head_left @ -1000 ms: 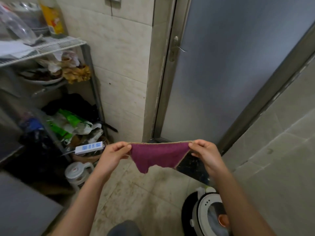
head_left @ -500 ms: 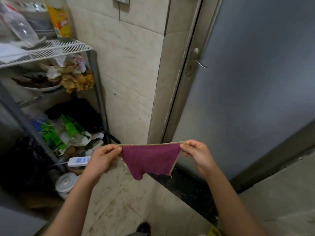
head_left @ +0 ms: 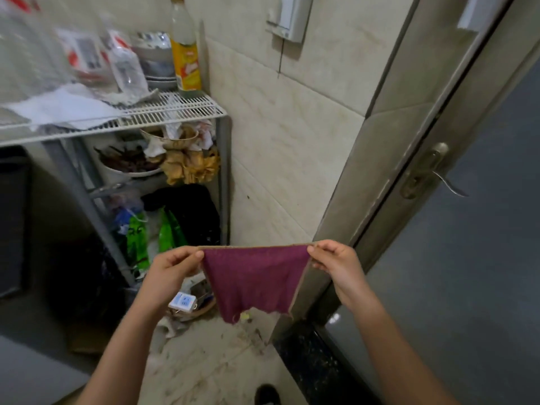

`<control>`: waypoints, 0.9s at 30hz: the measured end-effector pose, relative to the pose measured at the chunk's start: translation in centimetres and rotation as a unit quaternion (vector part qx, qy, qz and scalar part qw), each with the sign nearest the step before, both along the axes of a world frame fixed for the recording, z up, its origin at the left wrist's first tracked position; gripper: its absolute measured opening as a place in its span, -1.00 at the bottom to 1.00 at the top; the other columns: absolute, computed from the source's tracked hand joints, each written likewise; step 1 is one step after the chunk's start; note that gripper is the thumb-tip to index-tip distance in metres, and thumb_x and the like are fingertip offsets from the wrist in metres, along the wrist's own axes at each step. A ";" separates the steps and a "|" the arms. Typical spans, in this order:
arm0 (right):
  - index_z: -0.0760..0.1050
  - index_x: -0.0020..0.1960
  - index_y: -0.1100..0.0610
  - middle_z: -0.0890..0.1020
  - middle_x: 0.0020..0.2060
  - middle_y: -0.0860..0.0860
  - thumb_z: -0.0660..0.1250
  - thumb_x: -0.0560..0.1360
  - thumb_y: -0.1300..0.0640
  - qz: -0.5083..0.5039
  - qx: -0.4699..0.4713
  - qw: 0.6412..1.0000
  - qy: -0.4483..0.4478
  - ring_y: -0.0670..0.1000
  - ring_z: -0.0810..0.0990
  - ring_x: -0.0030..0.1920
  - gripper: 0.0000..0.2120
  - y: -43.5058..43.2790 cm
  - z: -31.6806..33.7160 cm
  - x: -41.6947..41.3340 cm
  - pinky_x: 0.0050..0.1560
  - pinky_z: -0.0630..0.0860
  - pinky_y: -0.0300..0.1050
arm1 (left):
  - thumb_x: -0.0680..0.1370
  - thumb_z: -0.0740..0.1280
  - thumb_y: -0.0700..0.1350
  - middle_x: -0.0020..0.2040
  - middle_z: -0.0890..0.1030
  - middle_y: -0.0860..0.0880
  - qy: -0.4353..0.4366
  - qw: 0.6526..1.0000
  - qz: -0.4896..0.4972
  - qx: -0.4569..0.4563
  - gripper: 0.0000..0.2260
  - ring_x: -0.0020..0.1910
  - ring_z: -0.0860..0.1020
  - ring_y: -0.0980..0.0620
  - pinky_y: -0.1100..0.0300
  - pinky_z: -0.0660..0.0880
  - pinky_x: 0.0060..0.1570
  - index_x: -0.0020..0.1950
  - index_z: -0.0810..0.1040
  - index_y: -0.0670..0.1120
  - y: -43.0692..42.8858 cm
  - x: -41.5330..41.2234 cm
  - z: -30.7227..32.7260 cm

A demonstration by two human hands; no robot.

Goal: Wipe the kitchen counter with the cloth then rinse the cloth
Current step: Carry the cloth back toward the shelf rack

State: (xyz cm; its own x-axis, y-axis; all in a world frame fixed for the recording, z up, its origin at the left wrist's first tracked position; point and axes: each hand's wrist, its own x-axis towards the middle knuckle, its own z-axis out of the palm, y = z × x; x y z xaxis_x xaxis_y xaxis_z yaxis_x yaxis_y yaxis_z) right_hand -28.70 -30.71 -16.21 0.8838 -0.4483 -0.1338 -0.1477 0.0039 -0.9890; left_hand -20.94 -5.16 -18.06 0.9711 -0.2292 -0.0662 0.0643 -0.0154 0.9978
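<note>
cloth (head_left: 255, 280) taut between both hands — seemingly pinched

The cloth (head_left: 257, 280) hangs between both hands, wire rack (head_left: 163, 111) left, door (head_left: 473, 244) right.

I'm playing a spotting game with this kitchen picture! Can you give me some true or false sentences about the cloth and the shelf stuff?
1. The left hand and the right hand each pinch a top corner of the purple cloth. True.
2. The purple cloth lies on the floor. False: it hangs in the air, stretched between both hands.
3. A yellow-labelled bottle stands on the wire shelf. True.
4. The white power strip lies on the wire shelf. False: it sits low near the floor, below the left hand.
</note>
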 end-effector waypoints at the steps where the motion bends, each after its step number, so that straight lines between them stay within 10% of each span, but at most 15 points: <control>1: 0.53 -0.32 0.10 0.58 -0.50 -0.12 0.32 0.47 0.32 0.016 -0.002 1.000 -0.007 -0.22 0.51 -0.42 -0.77 -0.4 0.2 1.6 -0.33 0.45 -0.39 | 0.52 0.26 -0.31 -0.26 0.60 -0.18 -0.004 1.000 0.019 -0.005 -0.71 -0.20 0.52 -0.08 0.01 0.43 -0.04 -0.30 0.67 -0.07 -0.1 0.8 0.1; 14: 0.48 -0.33 0.09 0.54 -0.58 -0.18 0.30 0.48 0.34 0.123 -0.012 0.984 -0.129 -0.31 0.47 -0.50 -0.74 1.3 3.5 18.0 -0.40 0.38 -0.50 | 0.53 0.25 -0.31 -0.24 0.65 -0.14 -0.057 0.969 0.241 -0.017 -0.76 -0.20 0.59 -0.03 0.19 0.52 -0.13 -0.19 0.67 -0.11 -0.4 6.9 4.0; 27: 0.55 -0.29 0.04 0.62 -0.47 -0.20 0.34 0.44 0.36 0.114 -0.063 0.974 -0.187 -0.26 0.55 -0.40 -0.75 4.2 5.5 31.7 -0.31 0.46 -0.47 | 0.51 0.28 -0.32 -0.30 0.67 0.09 -0.153 0.970 0.178 0.062 -0.59 -0.29 0.57 0.23 0.40 0.48 -0.18 -0.28 0.67 0.17 4.3 19.9 5.6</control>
